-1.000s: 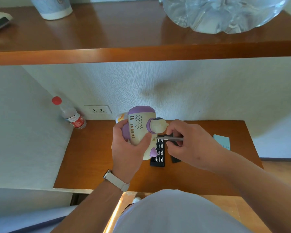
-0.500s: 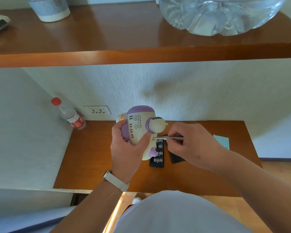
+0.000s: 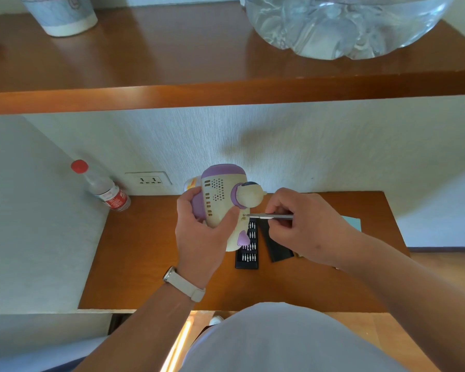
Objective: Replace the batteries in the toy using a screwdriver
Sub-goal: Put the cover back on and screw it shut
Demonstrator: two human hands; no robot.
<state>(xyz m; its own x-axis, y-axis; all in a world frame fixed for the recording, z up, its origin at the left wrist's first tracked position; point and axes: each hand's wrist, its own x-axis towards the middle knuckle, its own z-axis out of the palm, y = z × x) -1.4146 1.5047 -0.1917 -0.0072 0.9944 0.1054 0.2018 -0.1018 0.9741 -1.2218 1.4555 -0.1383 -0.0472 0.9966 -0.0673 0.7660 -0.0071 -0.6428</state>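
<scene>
A cream and purple toy (image 3: 220, 196) is held above the wooden desk (image 3: 151, 251), its back with speaker holes facing me. My left hand (image 3: 202, 232) grips the toy's body from below and the left. My right hand (image 3: 304, 224) pinches a thin silver screwdriver (image 3: 270, 216) lying level, its tip set into a small hole in the toy's lower back. Under the toy lies a black bit case (image 3: 247, 248) with rows of metal bits, partly hidden by the toy.
A black lid (image 3: 275, 247) lies beside the bit case. A clear bottle with a red cap (image 3: 102, 187) leans in the back left corner next to a wall socket (image 3: 148, 179). A light blue card (image 3: 352, 222) sits at right. A shelf (image 3: 226, 92) overhangs.
My right hand's fingers have shifted along the screwdriver shaft, whose tip stays in the toy's hole. The toy and my left hand have barely moved.
</scene>
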